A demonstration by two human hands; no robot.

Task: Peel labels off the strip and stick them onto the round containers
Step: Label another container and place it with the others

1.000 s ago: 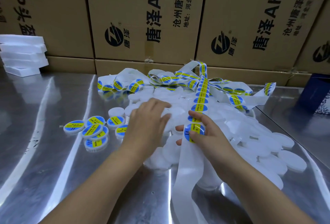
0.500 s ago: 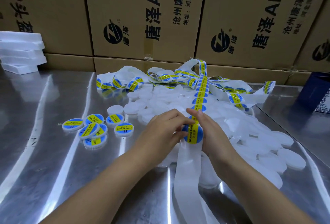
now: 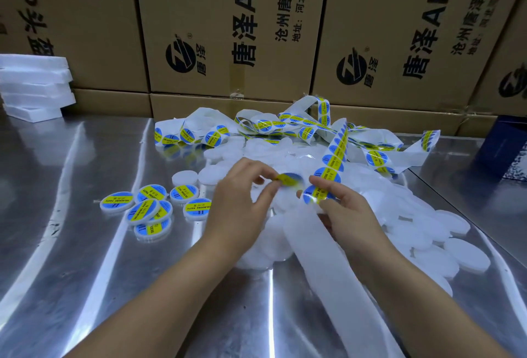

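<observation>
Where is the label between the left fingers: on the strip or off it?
Off. The left hand pinches the label clear of the strip, which the right hand holds.

Seven labelled containers [image 3: 117, 200], one label strip [image 3: 336, 152], one peeled label [image 3: 288, 179], two hands [image 3: 236, 209] (unlabelled containers [image 3: 467, 255]: an uncountable heap).

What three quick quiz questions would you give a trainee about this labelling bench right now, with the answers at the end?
1. True or false: the left hand pinches a peeled label.
2. The right hand holds which thing? A: the label strip. B: a cardboard box. C: a foam sheet.
3. Fill in: the labelled containers lie to the ___ of the unlabelled pile.
Key: 1 true; 2 A; 3 left.
</observation>
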